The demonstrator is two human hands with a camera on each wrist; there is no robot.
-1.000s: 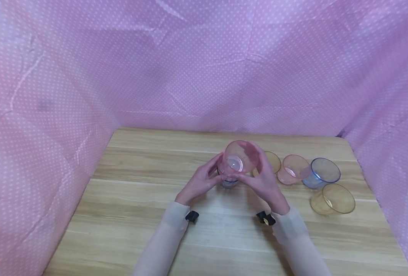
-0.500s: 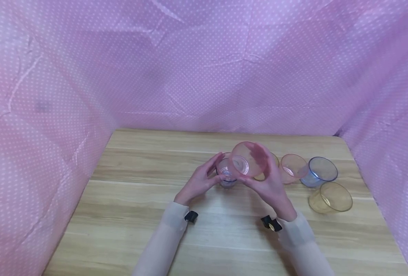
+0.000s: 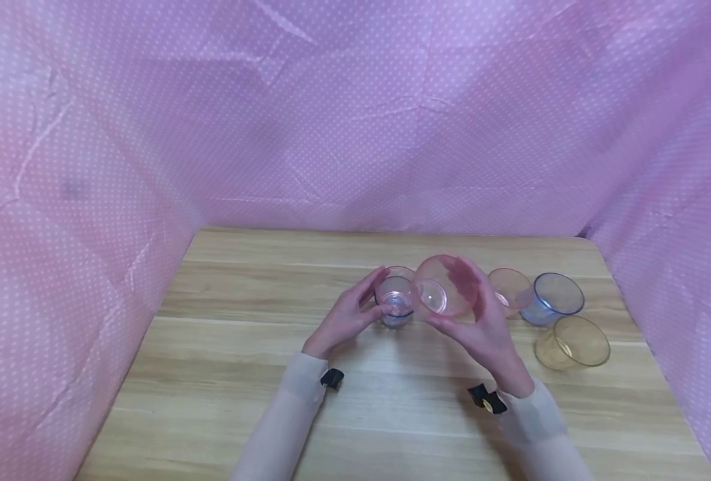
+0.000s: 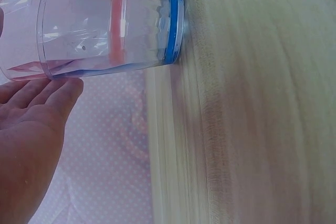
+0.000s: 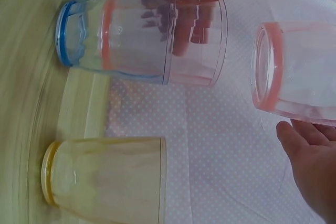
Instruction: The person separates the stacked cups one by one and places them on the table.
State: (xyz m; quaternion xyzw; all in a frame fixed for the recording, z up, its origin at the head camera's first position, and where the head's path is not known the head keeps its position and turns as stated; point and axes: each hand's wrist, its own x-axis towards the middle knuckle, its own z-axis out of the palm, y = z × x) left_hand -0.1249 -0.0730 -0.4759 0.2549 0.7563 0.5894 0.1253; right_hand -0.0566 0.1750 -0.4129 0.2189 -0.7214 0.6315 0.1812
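My left hand (image 3: 346,315) holds a clear pink cup (image 3: 393,272) near its rim, thumb on the near side and fingers on the far side. This cup sits nested inside a clear blue cup (image 4: 173,24), whose base stands on the table. Beside them my right hand (image 3: 490,334) grips a second pink cup (image 3: 446,284), raised off the table and tilted. In the right wrist view this pink cup (image 5: 304,72) is apart from the nested pair. A yellow cup (image 5: 110,177) stands near the pair; in the head view the right-hand cup and hand hide it.
Right of my right hand stand another pink cup (image 3: 512,290), a blue cup (image 3: 556,297) and, nearer me, a yellow cup (image 3: 572,344). They are on the wooden table (image 3: 241,401). Pink dotted cloth (image 3: 331,133) hangs behind and at both sides.
My right hand has moved right with its pink cup, from above the nested pair to beside it. My left hand stays at the pair. The yellow cup behind has become covered.
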